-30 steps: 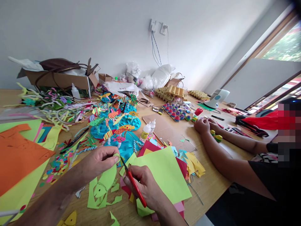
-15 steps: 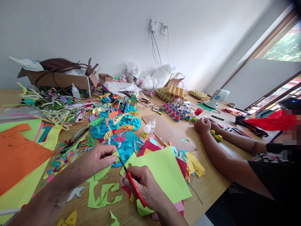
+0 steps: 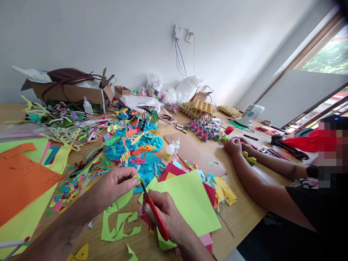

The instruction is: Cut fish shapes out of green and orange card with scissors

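My left hand (image 3: 121, 185) pinches a green paper cutout (image 3: 122, 201), its larger part hanging below the fingers. My right hand (image 3: 164, 214) is wrapped round red-handled scissors (image 3: 157, 217), whose blades point up at the small paper edge by my left fingertips. Underneath and to the right lies a large light green paper sheet (image 3: 187, 203) over red and pink sheets. Green paper offcuts (image 3: 119, 224) lie on the table below my left hand. Just beyond my hands stand blue painted bases with colourful paper fish (image 3: 145, 148) on them.
Glue bottles (image 3: 168, 152) stand beyond the green sheet. Orange paper (image 3: 24, 177) and paper dots (image 3: 62, 195) lie left. At right, a co-worker's forearms (image 3: 261, 177) rest on the table near painted egg-carton pieces (image 3: 202, 130). A cardboard box (image 3: 67, 94) sits at the back left.
Both hands have shifted slightly to the right with the paper and scissors. The green cutout has turned a little, showing a drawn mark. The co-worker's arms have barely moved.
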Motion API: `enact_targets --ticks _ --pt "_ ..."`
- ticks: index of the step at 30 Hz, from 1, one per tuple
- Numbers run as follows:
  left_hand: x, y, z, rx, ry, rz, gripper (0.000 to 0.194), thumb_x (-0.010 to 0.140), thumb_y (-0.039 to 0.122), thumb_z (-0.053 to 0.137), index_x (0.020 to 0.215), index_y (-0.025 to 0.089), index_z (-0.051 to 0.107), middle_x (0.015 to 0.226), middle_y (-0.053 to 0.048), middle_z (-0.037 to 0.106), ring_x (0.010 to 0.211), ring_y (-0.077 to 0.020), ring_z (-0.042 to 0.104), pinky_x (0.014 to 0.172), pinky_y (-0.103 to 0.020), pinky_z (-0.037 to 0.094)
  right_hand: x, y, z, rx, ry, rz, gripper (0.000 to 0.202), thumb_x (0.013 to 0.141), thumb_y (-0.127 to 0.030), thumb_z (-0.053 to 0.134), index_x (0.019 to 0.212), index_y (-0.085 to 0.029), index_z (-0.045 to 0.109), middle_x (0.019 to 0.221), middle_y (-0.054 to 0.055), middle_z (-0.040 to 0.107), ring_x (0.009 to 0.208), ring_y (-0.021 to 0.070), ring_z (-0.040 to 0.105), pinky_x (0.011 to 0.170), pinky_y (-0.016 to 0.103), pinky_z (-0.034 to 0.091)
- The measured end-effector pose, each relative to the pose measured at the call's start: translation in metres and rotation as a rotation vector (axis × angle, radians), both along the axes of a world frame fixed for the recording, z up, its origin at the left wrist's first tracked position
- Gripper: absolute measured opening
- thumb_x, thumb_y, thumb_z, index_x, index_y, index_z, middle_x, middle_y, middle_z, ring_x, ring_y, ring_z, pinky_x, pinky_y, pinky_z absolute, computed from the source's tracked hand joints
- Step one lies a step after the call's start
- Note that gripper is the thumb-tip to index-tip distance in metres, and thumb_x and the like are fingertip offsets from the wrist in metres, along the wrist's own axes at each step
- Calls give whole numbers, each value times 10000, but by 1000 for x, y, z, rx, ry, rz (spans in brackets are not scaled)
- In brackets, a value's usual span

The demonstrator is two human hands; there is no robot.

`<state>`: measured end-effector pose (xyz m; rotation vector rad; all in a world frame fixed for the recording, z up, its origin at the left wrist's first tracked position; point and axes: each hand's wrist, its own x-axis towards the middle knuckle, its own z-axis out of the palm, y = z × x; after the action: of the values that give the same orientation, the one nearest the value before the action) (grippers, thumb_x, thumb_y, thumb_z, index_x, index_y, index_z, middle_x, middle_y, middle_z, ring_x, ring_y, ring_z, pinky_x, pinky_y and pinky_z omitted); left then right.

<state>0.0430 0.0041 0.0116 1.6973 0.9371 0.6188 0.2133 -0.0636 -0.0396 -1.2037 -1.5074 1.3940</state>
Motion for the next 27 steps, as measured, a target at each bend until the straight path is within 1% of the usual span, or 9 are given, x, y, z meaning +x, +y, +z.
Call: enact_targets --ticks 6,13,17,23,27 --pt "3 -2 -5 -4 -34 15 231 783 346 457 601 203 458 607 58 369 592 -130 346 560 -231 301 -1 -1 3 18 21 -19 410 832 -477 563 587 -169 449 456 -48 416 401 72 387 383 165 274" --pt "3 -2 -3 16 -32 17 229 779 341 467 596 203 461 600 58 367 586 -129 345 551 -233 297 -1 0 3 26 43 -22 419 831 -466 567 569 -175 417 452 -49 412 397 67 370 376 166 258" --pt "1 -2 -5 20 -18 -6 228 797 335 461 611 204 461 612 57 365 597 -131 349 557 -231 302 -1 0 3 38 59 -24 428 837 -462 549 559 -181 386 456 -56 378 411 63 333 383 171 239" --pt "-3 2 -6 23 17 -74 227 814 342 438 635 207 468 651 48 389 643 -141 378 593 -232 327 0 -1 1 1 37 -22 382 837 -417 541 577 -183 387 477 -66 341 427 62 293 388 180 219" --pt "-5 4 -6 19 50 -82 230 806 348 438 624 209 451 634 56 371 614 -134 366 566 -224 314 2 -1 1 14 -14 -25 368 833 -368 557 572 -182 374 516 -70 289 463 64 267 418 193 191"
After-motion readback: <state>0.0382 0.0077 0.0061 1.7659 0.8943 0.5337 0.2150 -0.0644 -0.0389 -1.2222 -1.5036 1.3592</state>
